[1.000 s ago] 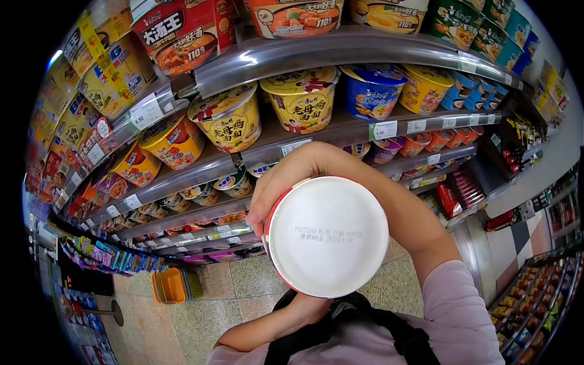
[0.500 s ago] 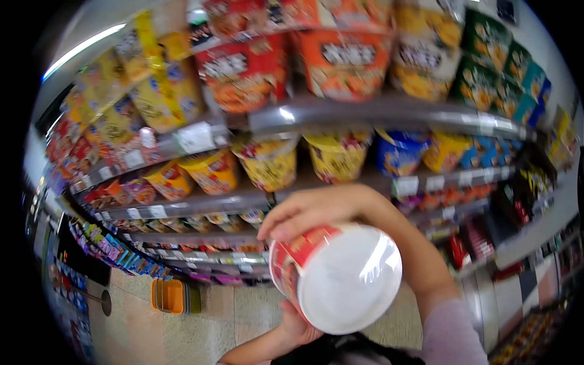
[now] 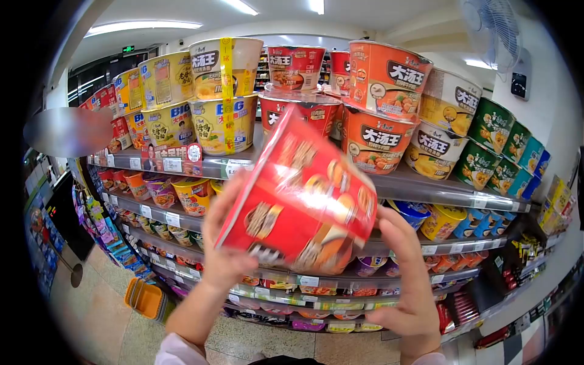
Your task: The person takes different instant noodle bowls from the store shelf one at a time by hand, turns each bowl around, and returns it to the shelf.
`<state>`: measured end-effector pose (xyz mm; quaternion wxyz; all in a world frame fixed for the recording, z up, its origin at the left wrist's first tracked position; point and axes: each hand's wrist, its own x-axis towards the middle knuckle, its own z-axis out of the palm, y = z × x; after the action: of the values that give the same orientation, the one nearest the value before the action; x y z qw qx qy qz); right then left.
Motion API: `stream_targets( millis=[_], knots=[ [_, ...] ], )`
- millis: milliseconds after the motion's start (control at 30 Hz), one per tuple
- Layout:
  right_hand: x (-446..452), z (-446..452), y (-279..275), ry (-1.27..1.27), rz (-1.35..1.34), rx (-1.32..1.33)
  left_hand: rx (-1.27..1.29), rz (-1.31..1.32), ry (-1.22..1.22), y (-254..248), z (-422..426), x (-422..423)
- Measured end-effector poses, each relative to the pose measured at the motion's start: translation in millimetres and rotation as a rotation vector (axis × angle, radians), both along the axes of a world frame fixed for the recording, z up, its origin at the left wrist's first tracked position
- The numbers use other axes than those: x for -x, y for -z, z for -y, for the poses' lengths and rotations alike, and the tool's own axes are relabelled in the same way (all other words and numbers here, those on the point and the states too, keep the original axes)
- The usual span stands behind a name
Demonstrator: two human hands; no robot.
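A large red instant noodle cup (image 3: pixel 310 194) hangs tilted on its side in front of the shelves, its printed wall with noodle and egg pictures facing me. My left hand (image 3: pixel 228 237) is closed on its wide rim end at the left, thumb below and fingers partly hidden behind the cup. At the narrower right end is my right hand (image 3: pixel 410 280), its fingers spread and curved with the thumb well apart. One fingertip comes close to the cup; whether it touches I cannot tell. Behind the cup, similar red noodle cups (image 3: pixel 296 67) stand stacked on the top shelf.
Orange cups (image 3: pixel 380 146), yellow cups (image 3: pixel 222 125) and green cups (image 3: pixel 493 125) line the top shelf (image 3: pixel 438 188). Lower shelves carry more noodle cups, with price tags along their edges. Orange shopping baskets (image 3: pixel 146 298) stand on the floor at left. A fan (image 3: pixel 493 27) hangs at upper right.
The noodle cup has turned from its white round end to its printed side. My right hand has moved from over the cup to its right end and spread open. My view has tipped upward.
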<state>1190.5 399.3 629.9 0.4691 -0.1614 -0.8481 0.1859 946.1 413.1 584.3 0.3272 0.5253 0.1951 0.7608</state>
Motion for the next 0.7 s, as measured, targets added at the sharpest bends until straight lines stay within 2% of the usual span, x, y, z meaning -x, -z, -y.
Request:
stream_targets(
  millis=[33,133,200,233,333,400,467,567,633,667,700],
  knots=[
    [8,2,-10,0.047,0.070,-0.082,-0.075,-0.111,-0.115,-19,-5,4],
    [38,-26,-23,0.059,-0.014,-0.189,-0.288,-0.294,-0.350,-76,-17,9],
    [53,-48,-42,0.071,-0.095,-0.172,-0.505,-0.428,-0.512,-117,-28,12],
    [60,-59,-53,0.056,-0.148,-0.149,-0.578,-0.522,-0.679,-136,-32,15],
    [76,-84,-82,-0.057,-0.275,0.041,-0.613,-0.608,-0.796,-174,-44,10],
    [83,-110,-88,-0.108,-0.290,0.089,-0.502,-0.754,-1.039,-187,-56,13],
    [90,-134,-87,0.033,-0.281,-0.053,-0.468,-0.783,-1.008,-191,-68,17],
    [91,-147,-80,0.082,-0.249,-0.048,-0.394,-0.855,-0.985,-191,-85,24],
    [90,-150,-77,0.168,-0.217,-0.065,-0.159,-0.782,-0.740,-193,-95,29],
    [87,-149,-78,0.303,-0.155,-0.097,-0.135,-0.773,-0.639,-196,-98,32],
    [86,-148,-78,0.384,-0.126,-0.102,-0.139,-0.774,-0.640,-198,-102,36]
  ],
)
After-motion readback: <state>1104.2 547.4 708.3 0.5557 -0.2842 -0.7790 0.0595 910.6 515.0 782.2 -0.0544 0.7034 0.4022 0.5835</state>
